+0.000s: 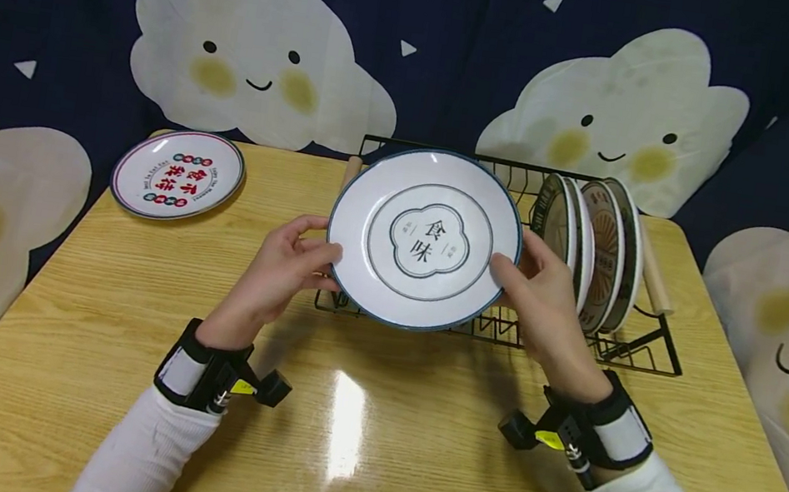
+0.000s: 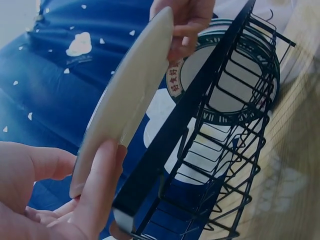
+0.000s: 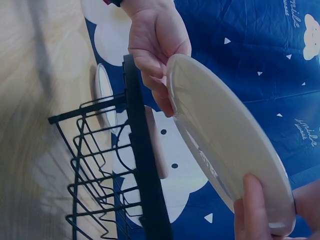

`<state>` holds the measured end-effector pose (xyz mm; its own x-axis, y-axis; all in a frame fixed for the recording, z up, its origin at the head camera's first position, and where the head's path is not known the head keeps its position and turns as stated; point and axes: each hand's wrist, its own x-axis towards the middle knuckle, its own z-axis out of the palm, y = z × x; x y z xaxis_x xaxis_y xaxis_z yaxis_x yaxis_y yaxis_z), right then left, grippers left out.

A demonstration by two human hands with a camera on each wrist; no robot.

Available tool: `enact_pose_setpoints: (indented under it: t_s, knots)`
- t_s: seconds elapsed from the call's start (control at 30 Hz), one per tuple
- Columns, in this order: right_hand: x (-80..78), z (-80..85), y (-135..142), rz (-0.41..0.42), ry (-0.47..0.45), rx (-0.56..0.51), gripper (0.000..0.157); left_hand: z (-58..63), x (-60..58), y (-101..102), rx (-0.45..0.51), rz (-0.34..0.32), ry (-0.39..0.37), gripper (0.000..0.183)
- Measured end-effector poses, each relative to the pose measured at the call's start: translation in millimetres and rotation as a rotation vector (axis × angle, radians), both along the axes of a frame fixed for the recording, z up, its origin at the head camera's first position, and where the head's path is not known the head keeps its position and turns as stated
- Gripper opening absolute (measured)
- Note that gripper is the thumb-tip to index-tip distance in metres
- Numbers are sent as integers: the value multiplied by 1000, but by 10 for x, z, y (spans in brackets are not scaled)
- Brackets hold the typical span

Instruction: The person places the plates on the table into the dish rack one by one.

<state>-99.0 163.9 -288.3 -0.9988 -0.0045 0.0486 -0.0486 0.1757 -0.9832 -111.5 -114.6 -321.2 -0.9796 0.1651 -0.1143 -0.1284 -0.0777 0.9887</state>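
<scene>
A white plate (image 1: 388, 291) with a blue rim and dark Chinese characters in its centre is held up above the black wire dish rack (image 1: 651, 362). My left hand (image 1: 289, 265) pinches its left edge, thumb on the face and fingers behind. At the opposite edge my right hand (image 1: 542, 300) grips the plate the same way. Both wrist views show the plate's pale underside (image 2: 125, 95) tilted beside the rack, apart from its wires. Several patterned plates (image 1: 602, 250) stand upright in the rack's right part, just beyond my right hand.
Another white plate (image 1: 177, 175) with red characters lies at the table's back left corner. Wooden handles (image 1: 652, 270) flank the rack. A dark blue cloth with cloud faces (image 1: 263, 51) hangs behind the wooden table (image 1: 129, 301).
</scene>
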Motion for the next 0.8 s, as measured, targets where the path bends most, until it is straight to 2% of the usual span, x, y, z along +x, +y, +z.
enact_pose_setpoints:
  t_s: [0.2,0.33,0.47,0.7,0.8]
  knots:
    - [-11,54,21,-31,6,38,52,7,-74,-34,-20,-36,28,38]
    - [-19,85,28,-47,22,69,52,10,-121,-63,-38,-35,56,37]
    - [-34,126,48,-70,58,118,50,11,-168,-90,-43,15,60,35]
    - [-51,201,107,-111,74,212,50,-7,-241,-125,-52,153,47,31]
    - [-58,227,138,-125,103,272,50,-30,-278,-148,-87,174,47,30]
